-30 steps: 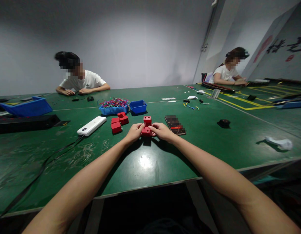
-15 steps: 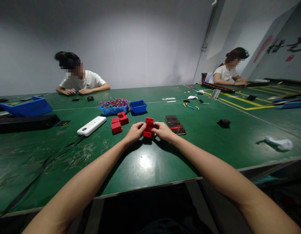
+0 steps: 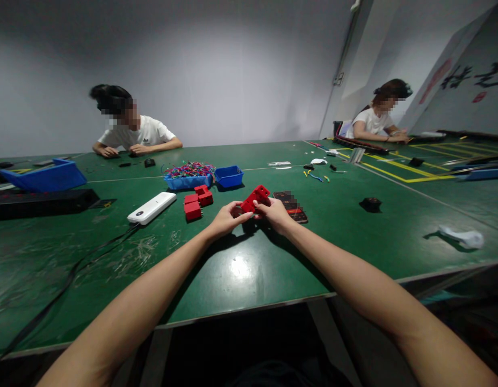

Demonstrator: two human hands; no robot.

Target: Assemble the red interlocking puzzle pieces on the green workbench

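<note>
Two hands meet around a red block above the green table, just left of the dark phone. The right hand is clamped on it; the left hand is at its left end, grip unclear. Since the earlier frame, the block has turned and shifted right: its long axis now slants from near left to far right, the holed end pointing far right.

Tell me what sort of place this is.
Likely an assembly workshop: coloured wires heaped in a blue bin, red blocks near it, and a long green table marked with yellow lines.
</note>
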